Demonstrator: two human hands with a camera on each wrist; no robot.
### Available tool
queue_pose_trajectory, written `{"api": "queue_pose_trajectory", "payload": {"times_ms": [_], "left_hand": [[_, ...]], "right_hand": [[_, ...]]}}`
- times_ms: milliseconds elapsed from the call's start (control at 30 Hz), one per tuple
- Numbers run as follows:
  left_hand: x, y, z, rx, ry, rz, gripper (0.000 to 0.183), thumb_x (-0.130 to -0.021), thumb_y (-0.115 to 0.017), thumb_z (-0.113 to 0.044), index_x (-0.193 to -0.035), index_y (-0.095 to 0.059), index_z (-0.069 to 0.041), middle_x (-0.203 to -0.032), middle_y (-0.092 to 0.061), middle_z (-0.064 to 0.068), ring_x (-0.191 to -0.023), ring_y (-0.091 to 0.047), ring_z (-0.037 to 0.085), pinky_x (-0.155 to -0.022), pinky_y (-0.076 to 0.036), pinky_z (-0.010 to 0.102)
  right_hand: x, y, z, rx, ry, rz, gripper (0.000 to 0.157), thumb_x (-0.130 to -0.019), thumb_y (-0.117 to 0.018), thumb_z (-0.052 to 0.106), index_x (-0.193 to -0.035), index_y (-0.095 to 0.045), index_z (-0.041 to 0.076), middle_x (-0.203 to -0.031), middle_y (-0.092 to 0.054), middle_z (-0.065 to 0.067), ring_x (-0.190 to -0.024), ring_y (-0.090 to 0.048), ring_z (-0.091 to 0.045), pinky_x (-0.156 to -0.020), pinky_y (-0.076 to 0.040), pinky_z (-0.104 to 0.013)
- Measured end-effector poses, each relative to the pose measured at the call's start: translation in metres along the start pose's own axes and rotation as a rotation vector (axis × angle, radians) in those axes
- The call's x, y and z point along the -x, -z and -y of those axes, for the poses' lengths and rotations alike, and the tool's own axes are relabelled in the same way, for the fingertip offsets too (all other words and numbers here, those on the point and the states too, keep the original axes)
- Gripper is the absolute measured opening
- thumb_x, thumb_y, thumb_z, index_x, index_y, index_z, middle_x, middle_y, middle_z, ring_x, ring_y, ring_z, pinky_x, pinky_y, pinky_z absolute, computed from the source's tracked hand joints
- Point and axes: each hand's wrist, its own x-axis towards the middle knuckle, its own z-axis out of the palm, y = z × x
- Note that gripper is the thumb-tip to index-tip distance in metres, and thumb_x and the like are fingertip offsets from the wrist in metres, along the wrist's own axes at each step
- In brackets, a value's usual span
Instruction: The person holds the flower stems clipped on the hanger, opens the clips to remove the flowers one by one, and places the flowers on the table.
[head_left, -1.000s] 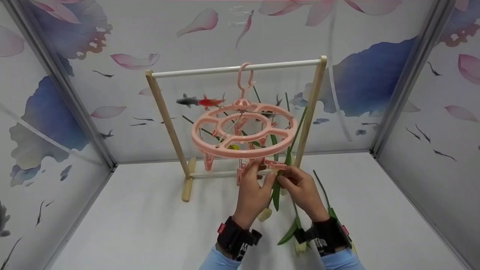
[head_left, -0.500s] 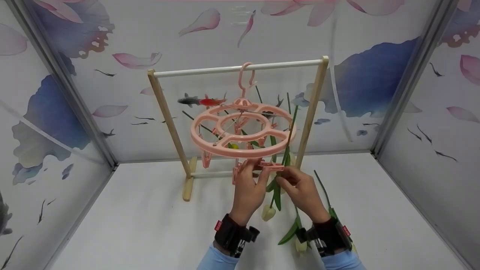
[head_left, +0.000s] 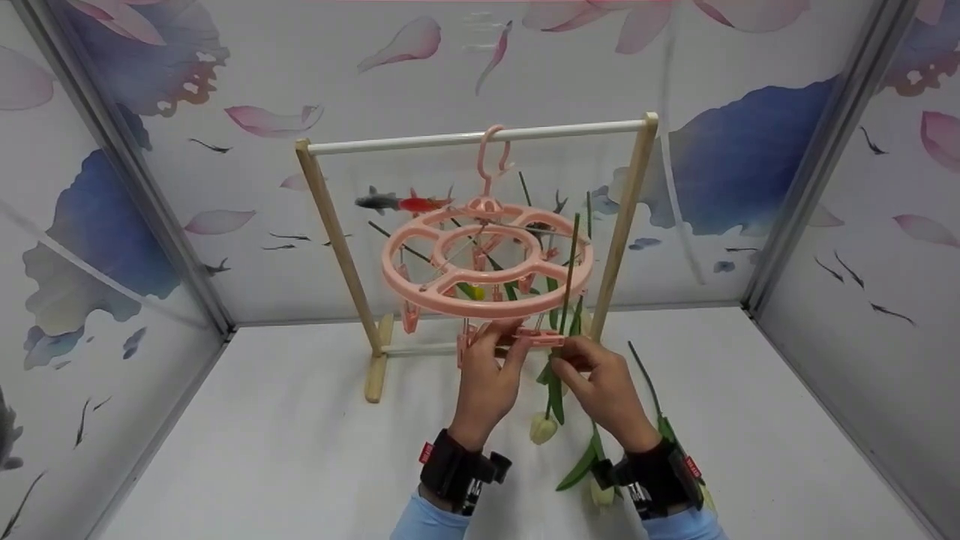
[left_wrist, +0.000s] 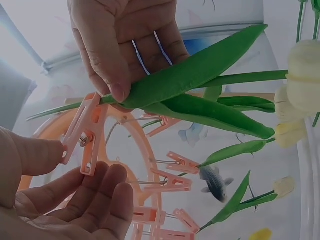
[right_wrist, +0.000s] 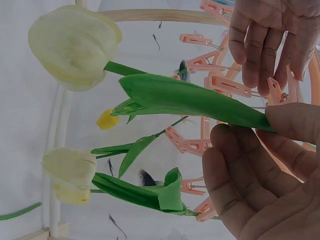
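Observation:
My left hand (head_left: pixel 486 386) pinches the handles of a pink clothespin (left_wrist: pixel 85 132) between thumb and fingers. The clothespin hangs from the round pink drying hanger (head_left: pixel 487 306), and its tip meets the stem of a white tulip (head_left: pixel 543 427). My right hand (head_left: pixel 606 386) pinches that tulip at the base of its green leaves (right_wrist: pixel 185 100), flower downward, stem end rising past the hanger's rim. In the left wrist view the stem passes by the clothespin's mouth; whether it is fully gripped I cannot tell.
The hanger hooks onto the white bar of a wooden stand (head_left: pixel 480 139). Several other clothespins dangle from it, some bearing tulips, including a yellow tulip (right_wrist: pixel 107 120). More white tulips lie on the white table, one by the right wrist (head_left: pixel 602 491). Printed panels surround the table.
My left hand has shifted left and slightly down with the clothespin. The tulip's stem end has swung left, from a rightward lean to nearly upright, and its flower has moved slightly right.

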Motion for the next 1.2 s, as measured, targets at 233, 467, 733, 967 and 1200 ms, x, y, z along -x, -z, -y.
{"api": "queue_pose_trajectory", "payload": {"times_ms": [233,467,733,967,1200], "left_hand": [[0.002,0.005,0.007,0.033,-0.016,0.026,0.03,-0.103,-0.065,-0.018,-0.13,-0.068,-0.005,-0.114,-0.073,0.009,-0.101,-0.068,0.022,-0.091,-0.052,0.039],[0.005,0.006,0.01,0.056,-0.001,0.039,0.031,-0.103,-0.064,-0.018,-0.131,-0.068,-0.004,-0.116,-0.071,0.01,-0.104,-0.067,0.024,-0.088,-0.053,0.036],[0.006,0.007,0.012,0.064,0.004,0.041,0.028,-0.103,-0.065,-0.017,-0.127,-0.069,-0.004,-0.115,-0.073,0.01,-0.102,-0.069,0.024,-0.086,-0.055,0.036],[0.009,0.007,0.017,0.092,0.044,0.046,0.029,-0.104,-0.064,-0.017,-0.129,-0.068,-0.003,-0.118,-0.072,0.012,-0.102,-0.068,0.024,-0.087,-0.054,0.035],[0.013,0.007,0.02,0.102,0.06,0.043,0.031,-0.105,-0.063,-0.018,-0.131,-0.067,-0.003,-0.12,-0.072,0.012,-0.104,-0.067,0.025,-0.088,-0.053,0.037]], "right_hand": [[0.006,-0.004,0.0,-0.043,0.011,0.003,0.015,-0.098,-0.069,0.001,-0.112,-0.071,0.006,-0.102,-0.074,-0.002,-0.09,-0.073,-0.021,-0.078,-0.058,-0.029],[0.014,-0.008,-0.005,-0.132,-0.014,0.066,0.021,-0.101,-0.065,0.003,-0.122,-0.068,0.003,-0.111,-0.071,-0.008,-0.099,-0.072,-0.024,-0.085,-0.057,-0.028],[0.023,-0.019,-0.012,-0.193,0.002,0.042,0.018,-0.101,-0.063,0.001,-0.118,-0.07,0.003,-0.11,-0.074,-0.01,-0.099,-0.072,-0.02,-0.086,-0.056,-0.023],[0.031,-0.026,-0.017,-0.253,0.006,-0.034,0.022,-0.103,-0.059,-0.002,-0.122,-0.069,-0.004,-0.109,-0.074,-0.018,-0.101,-0.07,-0.009,-0.085,-0.054,-0.017],[0.037,-0.029,-0.017,-0.251,0.036,-0.083,0.024,-0.101,-0.059,-0.006,-0.123,-0.068,-0.009,-0.107,-0.074,-0.02,-0.098,-0.07,-0.009,-0.084,-0.055,-0.016]]}}
